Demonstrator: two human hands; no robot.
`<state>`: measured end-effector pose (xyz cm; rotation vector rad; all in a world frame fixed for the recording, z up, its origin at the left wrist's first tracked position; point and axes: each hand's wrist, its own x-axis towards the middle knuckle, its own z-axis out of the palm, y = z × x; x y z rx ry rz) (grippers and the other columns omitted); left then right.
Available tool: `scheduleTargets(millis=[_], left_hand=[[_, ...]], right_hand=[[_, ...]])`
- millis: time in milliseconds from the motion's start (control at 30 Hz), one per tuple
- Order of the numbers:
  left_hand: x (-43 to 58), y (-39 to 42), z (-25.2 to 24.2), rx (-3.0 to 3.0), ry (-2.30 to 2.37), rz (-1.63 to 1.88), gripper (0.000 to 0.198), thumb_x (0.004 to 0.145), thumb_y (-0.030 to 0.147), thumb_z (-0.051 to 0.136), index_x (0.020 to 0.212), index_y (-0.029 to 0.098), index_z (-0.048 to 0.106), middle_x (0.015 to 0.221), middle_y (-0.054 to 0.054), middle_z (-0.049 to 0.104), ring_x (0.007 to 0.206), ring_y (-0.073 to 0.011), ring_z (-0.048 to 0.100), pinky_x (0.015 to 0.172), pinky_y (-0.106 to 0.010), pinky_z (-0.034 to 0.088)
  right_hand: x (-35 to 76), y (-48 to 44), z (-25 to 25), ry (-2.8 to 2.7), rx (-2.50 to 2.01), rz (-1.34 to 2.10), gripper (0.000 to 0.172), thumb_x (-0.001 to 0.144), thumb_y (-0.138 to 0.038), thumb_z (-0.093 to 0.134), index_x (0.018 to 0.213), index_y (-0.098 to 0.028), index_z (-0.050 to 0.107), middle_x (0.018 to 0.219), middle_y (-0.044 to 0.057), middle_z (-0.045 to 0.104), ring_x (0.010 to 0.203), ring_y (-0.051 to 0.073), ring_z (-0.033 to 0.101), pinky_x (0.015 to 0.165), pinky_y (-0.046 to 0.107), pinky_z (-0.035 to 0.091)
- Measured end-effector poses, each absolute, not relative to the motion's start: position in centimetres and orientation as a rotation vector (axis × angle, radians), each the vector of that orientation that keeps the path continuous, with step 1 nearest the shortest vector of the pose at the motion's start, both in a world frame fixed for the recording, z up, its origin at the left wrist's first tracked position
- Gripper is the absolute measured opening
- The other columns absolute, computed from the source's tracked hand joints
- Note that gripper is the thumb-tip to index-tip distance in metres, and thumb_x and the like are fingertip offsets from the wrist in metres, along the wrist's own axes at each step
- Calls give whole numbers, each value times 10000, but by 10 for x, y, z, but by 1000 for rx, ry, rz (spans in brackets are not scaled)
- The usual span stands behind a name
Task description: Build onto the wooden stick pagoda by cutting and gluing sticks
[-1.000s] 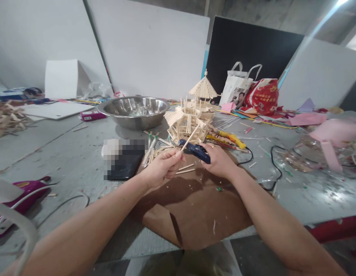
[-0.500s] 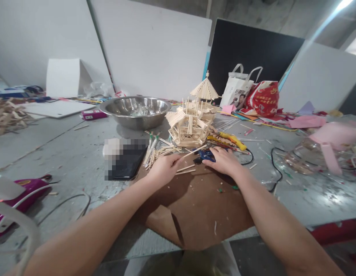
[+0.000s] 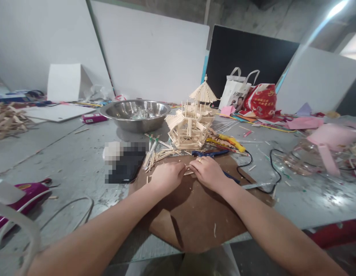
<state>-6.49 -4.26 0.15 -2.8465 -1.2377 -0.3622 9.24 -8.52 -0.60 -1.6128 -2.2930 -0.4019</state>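
Note:
My left hand (image 3: 169,176) is closed, its fingertips pinched at the left end of a thin wooden stick (image 3: 189,173) low over the brown mat (image 3: 195,214). From the other side my right hand (image 3: 208,171), with a ring on one finger, pinches at the same place. The fingers partly hide the stick. Just beyond the right hand lie blue-handled pliers (image 3: 215,153), partly covered by that hand. A small pavilion model built of wooden sticks (image 3: 191,132) stands behind both hands. Loose sticks (image 3: 163,154) are heaped left of its base.
A phone (image 3: 127,168) lies left of the mat. Behind it stands a metal basin (image 3: 137,124). To the right are a yellow-handled tool (image 3: 232,142) with a black cord, and a clear jug with a pink lid (image 3: 333,140). A purple device (image 3: 36,191) sits at left.
My right hand has left the pliers and moved left to the stick. The pliers now lie turned on the mat. My left hand has lowered its stick and turned over it.

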Motion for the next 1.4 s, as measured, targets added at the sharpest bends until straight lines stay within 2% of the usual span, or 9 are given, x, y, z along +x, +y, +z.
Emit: scheduleTargets(millis=[300, 700, 833, 967, 1133, 1267, 1400], left_hand=[[-64, -47, 6, -2852, -1360, -289, 327, 790, 348, 312, 752, 206, 603, 710, -55, 612, 673, -174, 564, 597, -267, 381], [-61, -45, 6, -2803, -1437, -208, 402, 802, 399, 256, 799, 197, 604, 727, -80, 624, 675, -190, 575, 606, -289, 385], [-65, -35, 10, -2772, -1429, -305, 419, 809, 414, 241, 805, 187, 593, 756, -83, 625, 699, -189, 572, 613, -281, 379], [-73, -25, 14, -2796, -1389, -409, 346, 818, 337, 254, 832, 174, 558, 781, -82, 622, 714, -193, 567, 611, -278, 376], [-75, -25, 12, -2831, -1329, -410, 305, 806, 303, 279, 810, 176, 557, 760, -78, 614, 697, -204, 560, 587, -282, 369], [-73, -27, 9, -2883, -1245, -461, 341, 814, 337, 262, 793, 199, 573, 752, -64, 608, 692, -180, 553, 592, -263, 365], [-73, -28, 10, -2878, -1317, -539, 342, 813, 367, 263, 883, 206, 556, 761, -61, 616, 689, -177, 558, 599, -263, 370]], right_hand=[[90, -90, -7, -2311, -1726, -309, 325, 862, -297, 245, 816, -191, 549, 751, 45, 587, 703, 132, 536, 598, 238, 312], [84, -92, -5, -2165, -1941, -276, 334, 857, -318, 234, 781, -205, 539, 744, 48, 615, 695, 151, 571, 526, 236, 310], [91, -89, -3, -2112, -1915, -189, 288, 852, -306, 257, 850, -211, 529, 799, 35, 623, 743, 151, 571, 566, 235, 332], [99, -84, -7, -2101, -1785, -101, 243, 837, -240, 302, 998, -168, 470, 865, 49, 611, 780, 149, 553, 638, 238, 358], [96, -79, -16, -2229, -1465, -148, 224, 822, -226, 354, 854, -160, 566, 863, 62, 581, 827, 148, 488, 749, 251, 353], [91, -74, -21, -2225, -1425, -176, 213, 804, -239, 404, 805, -189, 611, 846, 45, 581, 810, 148, 466, 744, 263, 357], [87, -70, -25, -2246, -1422, -148, 225, 798, -254, 416, 820, -180, 628, 849, 48, 598, 805, 156, 466, 735, 276, 366]])
